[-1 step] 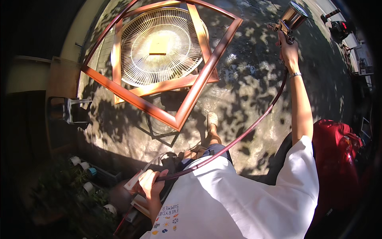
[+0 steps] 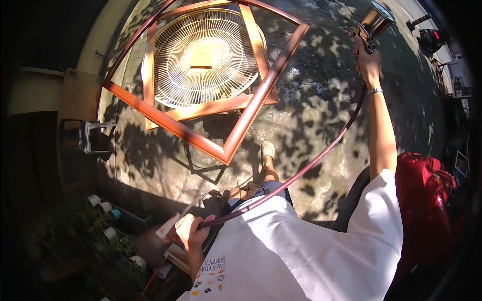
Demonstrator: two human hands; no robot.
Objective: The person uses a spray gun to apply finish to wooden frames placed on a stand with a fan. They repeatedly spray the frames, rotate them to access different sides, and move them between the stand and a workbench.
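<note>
- So, right hand [image 2: 369, 63] wraps a spray gun [image 2: 363, 34] (shiny cup [image 2: 376, 21] on top), front right
- left hand [image 2: 189, 231] grips its hose [image 2: 302, 172] near the waist
- two brown frames [image 2: 170, 122] overlap a round grille [image 2: 216, 83], front left

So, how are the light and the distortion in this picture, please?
In the head view, glare whitens the middle of the wire grille; leafy shadows dapple the ground; also in the head view, fisheye distortion curves the upper-left side of the larger frame, and the plants sink into dark shade.
</note>
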